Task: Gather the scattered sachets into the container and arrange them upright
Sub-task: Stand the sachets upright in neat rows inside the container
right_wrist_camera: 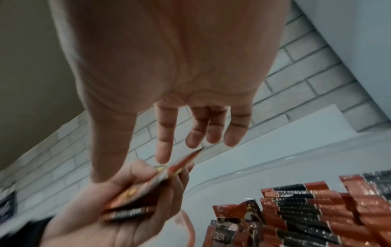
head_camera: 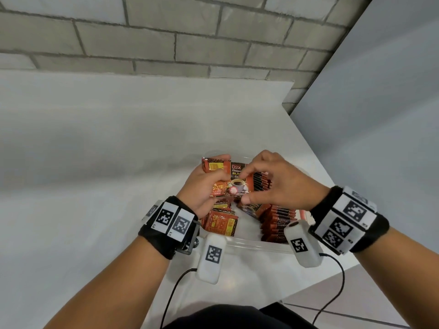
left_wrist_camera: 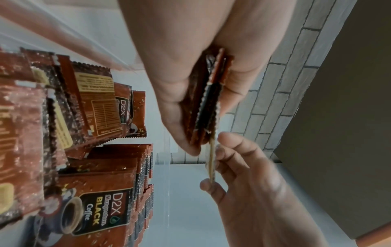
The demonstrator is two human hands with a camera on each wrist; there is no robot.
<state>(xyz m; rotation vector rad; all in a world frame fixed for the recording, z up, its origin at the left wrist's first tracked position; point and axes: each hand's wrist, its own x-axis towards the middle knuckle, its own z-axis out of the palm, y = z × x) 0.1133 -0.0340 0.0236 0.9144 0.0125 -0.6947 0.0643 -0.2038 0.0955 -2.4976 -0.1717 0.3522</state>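
Over a clear plastic container (head_camera: 249, 243), my left hand (head_camera: 213, 172) grips a small stack of red-brown coffee sachets (left_wrist_camera: 208, 100). My right hand (head_camera: 244, 186) pinches the top sachet (head_camera: 237, 184) of that stack by its far and near edges, index finger above and thumb below. In the left wrist view this sachet (left_wrist_camera: 211, 163) shows edge-on between the right thumb and fingers. Inside the container, rows of upright sachets (head_camera: 278, 222) fill the right side. A few loose sachets (head_camera: 221, 222) lie tilted at the left. The right wrist view shows the upright rows (right_wrist_camera: 306, 208) below the hand.
The container sits near the front right corner of a white table (head_camera: 95, 162). A grey brick wall (head_camera: 166, 39) runs behind it. The table's right edge (head_camera: 316, 153) drops to a tiled floor. Cables hang from both wrist units near my body.
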